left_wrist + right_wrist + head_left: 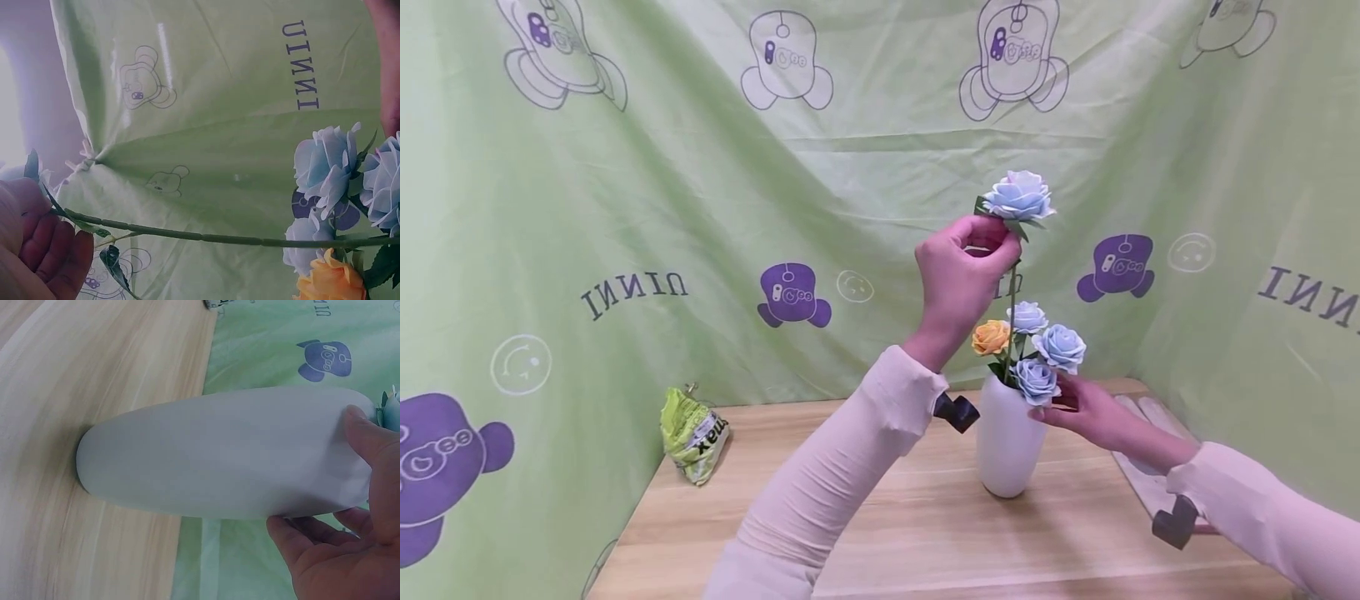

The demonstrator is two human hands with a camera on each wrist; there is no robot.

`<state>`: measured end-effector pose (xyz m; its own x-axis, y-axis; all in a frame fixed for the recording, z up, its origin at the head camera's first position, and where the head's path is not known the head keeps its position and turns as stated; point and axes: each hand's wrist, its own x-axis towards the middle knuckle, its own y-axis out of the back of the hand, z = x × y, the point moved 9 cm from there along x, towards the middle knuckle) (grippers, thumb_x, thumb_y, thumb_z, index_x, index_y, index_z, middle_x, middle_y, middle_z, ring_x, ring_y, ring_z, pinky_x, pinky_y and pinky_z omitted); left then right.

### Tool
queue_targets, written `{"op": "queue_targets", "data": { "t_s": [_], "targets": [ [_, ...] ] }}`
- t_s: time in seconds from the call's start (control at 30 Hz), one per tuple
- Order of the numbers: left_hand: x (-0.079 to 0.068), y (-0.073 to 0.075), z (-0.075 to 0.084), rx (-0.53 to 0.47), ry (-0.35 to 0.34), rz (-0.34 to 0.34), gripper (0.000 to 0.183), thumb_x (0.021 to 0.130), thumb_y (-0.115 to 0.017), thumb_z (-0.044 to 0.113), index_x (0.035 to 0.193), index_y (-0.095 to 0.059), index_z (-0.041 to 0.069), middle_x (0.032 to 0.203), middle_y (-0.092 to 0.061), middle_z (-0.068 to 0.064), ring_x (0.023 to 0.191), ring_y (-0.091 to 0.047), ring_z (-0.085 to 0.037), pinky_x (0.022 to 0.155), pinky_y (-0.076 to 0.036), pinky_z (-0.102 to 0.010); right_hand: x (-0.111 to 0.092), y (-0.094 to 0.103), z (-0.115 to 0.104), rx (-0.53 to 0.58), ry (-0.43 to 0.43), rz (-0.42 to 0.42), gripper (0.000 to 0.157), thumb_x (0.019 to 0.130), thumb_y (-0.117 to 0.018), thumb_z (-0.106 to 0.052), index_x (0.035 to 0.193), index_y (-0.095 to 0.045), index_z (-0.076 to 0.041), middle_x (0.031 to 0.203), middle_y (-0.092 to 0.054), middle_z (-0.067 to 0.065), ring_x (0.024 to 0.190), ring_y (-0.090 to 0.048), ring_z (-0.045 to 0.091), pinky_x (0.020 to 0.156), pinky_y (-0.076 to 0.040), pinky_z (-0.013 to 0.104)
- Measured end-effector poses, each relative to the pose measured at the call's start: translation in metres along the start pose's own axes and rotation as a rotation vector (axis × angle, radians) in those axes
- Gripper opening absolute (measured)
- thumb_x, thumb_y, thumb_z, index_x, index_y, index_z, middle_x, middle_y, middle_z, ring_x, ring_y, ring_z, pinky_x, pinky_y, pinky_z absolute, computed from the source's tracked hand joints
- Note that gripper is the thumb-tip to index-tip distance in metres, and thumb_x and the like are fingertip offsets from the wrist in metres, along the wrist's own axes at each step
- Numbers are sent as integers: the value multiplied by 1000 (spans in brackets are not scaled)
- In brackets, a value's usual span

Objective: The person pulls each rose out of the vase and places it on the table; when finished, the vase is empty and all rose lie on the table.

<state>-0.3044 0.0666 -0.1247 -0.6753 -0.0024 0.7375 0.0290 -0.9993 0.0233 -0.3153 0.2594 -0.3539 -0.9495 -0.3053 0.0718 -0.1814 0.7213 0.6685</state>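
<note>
Just below its bloom, a pale blue artificial rose point(1019, 197) is pinched by my left hand point(962, 258). Its long green stem point(231, 237) runs down to the mouth of a white vase point(1009, 437); whether the tip is inside is hidden. The vase stands upright on the table. My right hand point(1093, 412) grips it near the rim, thumb on one side and fingers on the other in the right wrist view. An orange rose point(991, 337) and several blue roses point(1060, 347) stand in the vase.
A crumpled green bag point(695, 435) sits at the left back of the wooden table point(910, 517). Under the right forearm lies a pale flat object point(1138, 483), partly covered. Green printed cloth point(865, 183) hangs behind and on both sides.
</note>
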Motion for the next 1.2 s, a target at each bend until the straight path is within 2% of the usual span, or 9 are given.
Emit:
{"op": "queue_targets", "data": {
  "t_s": [0.17, 0.4, 0.77, 0.93, 1.1, 1.2],
  "targets": [
    [1, 4, 1, 6, 3, 7, 10, 83, -75, 5, 93, -76, 1, 86, -78, -11, 69, -71, -9, 62, -61, -20, 0, -2, 2, -2, -15, -8, 81, 94, -69, -39, 151, -32, 6, 145, -50, 32, 130, -53, 50, 98, -57, 51],
    [4, 7, 3, -46, 11, 26, 10, 82, -75, 4, 91, -75, 1, 83, -77, -12, 69, -69, -8, 63, -62, -23, -2, -2, 2, -12, 6, 0, 78, 94, -69, -35, 149, -33, 8, 143, -51, 33, 129, -53, 51, 98, -57, 51],
    [10, 17, 9, -66, 23, 53, 11, 82, -75, 3, 92, -76, -1, 84, -77, -14, 68, -71, -10, 64, -63, -24, -1, -1, 0, -10, 6, 3, 78, 94, -69, -35, 149, -33, 8, 143, -51, 34, 129, -53, 51, 98, -57, 51],
    [11, 23, 7, -67, 24, 63, 12, 82, -75, 2, 93, -76, -2, 84, -77, -15, 67, -71, -10, 66, -63, -24, -1, 1, -2, -11, 21, 14, 77, 94, -69, -34, 148, -34, 8, 143, -51, 34, 128, -54, 51, 97, -57, 52],
    [12, 32, 2, -70, 39, 78, 11, 81, -75, 2, 92, -76, -2, 84, -77, -15, 67, -72, -11, 66, -63, -25, -3, 2, -1, -3, -17, 4, 80, 94, -69, -38, 151, -32, 4, 145, -49, 32, 131, -52, 50, 99, -56, 52],
    [11, 38, -2, -76, 55, 91, 11, 81, -75, 2, 91, -77, -2, 83, -77, -16, 66, -71, -10, 65, -63, -26, -2, 2, -2, -13, -8, 11, 79, 94, -69, -36, 149, -33, 6, 143, -51, 34, 129, -53, 51, 98, -57, 52]
  ]
}}
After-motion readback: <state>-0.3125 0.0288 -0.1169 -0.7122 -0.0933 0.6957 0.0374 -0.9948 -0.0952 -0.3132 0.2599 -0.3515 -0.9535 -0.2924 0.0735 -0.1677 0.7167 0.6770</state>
